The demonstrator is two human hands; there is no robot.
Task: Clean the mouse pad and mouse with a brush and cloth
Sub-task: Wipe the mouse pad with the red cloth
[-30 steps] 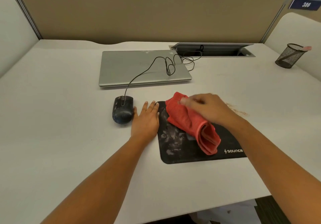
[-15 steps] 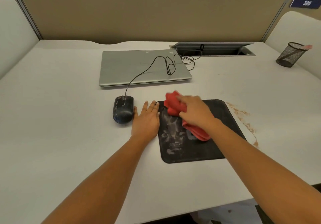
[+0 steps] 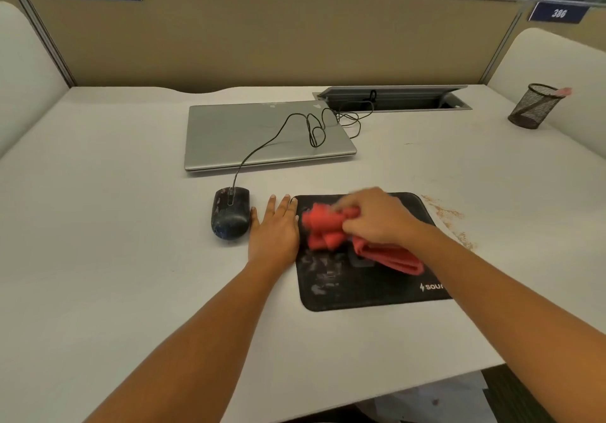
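Two hands at mouse pad (image 3: 360, 291): left hand (image 3: 273, 235) flat, empty, beside its left edge; right hand (image 3: 377, 217), grip clenched round red cloth (image 3: 323, 225); firm overlapping strokes advised.

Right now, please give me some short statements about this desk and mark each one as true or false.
1. The right hand grips the red cloth on the mouse pad. True.
2. The left hand holds the mouse. False: it lies flat on the desk, between mouse and pad.
3. The laptop is open. False: it is closed.
4. Brown crumbs lie right of the pad. True.
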